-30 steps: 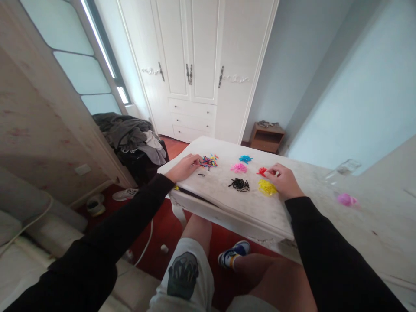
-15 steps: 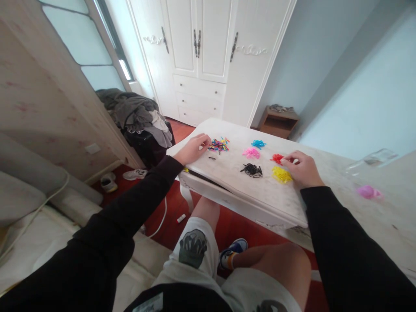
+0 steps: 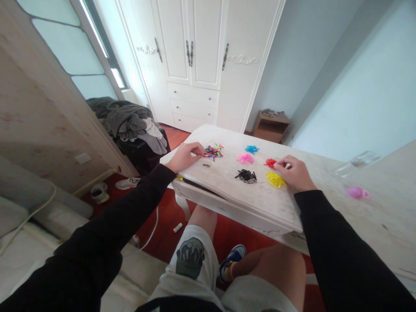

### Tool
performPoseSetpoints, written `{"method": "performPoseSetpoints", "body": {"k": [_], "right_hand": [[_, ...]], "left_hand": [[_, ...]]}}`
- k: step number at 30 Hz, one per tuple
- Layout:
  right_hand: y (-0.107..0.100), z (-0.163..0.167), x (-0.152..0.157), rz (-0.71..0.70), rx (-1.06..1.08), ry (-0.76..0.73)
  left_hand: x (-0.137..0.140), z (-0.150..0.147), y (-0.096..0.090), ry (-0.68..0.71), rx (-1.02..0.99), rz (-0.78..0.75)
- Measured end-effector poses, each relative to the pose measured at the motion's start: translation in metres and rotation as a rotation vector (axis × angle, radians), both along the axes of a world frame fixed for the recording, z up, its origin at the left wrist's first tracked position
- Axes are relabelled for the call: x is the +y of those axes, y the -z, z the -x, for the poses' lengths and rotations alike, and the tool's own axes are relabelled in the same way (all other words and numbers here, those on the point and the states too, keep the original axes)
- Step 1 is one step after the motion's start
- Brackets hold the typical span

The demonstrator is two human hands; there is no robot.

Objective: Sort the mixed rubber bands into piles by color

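The mixed-colour pile (image 3: 213, 151) of small pieces lies on the left part of the white table (image 3: 224, 182). My left hand (image 3: 186, 157) is at its left edge; I cannot tell whether the fingertips clamp a piece. My right hand (image 3: 293, 172) is at the red pile (image 3: 269, 163), its grip likewise unclear. Nearer me sits the yellow pile (image 3: 275, 179). Between my 2 hands lie 3 piles: blue pile (image 3: 251, 149), pink pile (image 3: 245, 158), black pile (image 3: 246, 176).
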State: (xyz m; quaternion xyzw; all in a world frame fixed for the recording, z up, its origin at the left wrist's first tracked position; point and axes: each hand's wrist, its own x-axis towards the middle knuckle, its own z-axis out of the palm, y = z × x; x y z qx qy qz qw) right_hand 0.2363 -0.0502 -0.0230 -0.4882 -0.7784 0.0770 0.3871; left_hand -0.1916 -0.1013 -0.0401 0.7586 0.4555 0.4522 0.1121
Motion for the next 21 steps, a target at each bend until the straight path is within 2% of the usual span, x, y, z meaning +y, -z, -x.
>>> {"method": "performPoseSetpoints", "body": {"k": [4, 8, 12, 15, 18, 21], "right_hand": [[-0.003, 0.002, -0.002, 0.004, -0.014, -0.022], [-0.006, 0.007, -0.007, -0.005, -0.024, -0.052], [-0.019, 0.013, -0.010, -0.037, -0.034, -0.118], [-0.039, 0.018, -0.005, -0.042, -0.038, -0.187], [-0.057, 0.022, 0.009, 0.001, -0.046, -0.266], [-0.061, 0.021, 0.024, 0.086, -0.018, -0.290]], "left_hand": [[0.003, -0.001, -0.008, 0.038, -0.104, 0.056], [0.004, -0.019, -0.032, 0.138, -0.193, 0.094], [0.012, -0.062, -0.058, 0.265, -0.174, 0.062], [0.033, -0.104, -0.069, 0.376, -0.140, 0.015], [0.065, -0.143, -0.070, 0.501, -0.141, -0.020], [0.095, -0.169, -0.062, 0.587, -0.158, 0.002]]}}
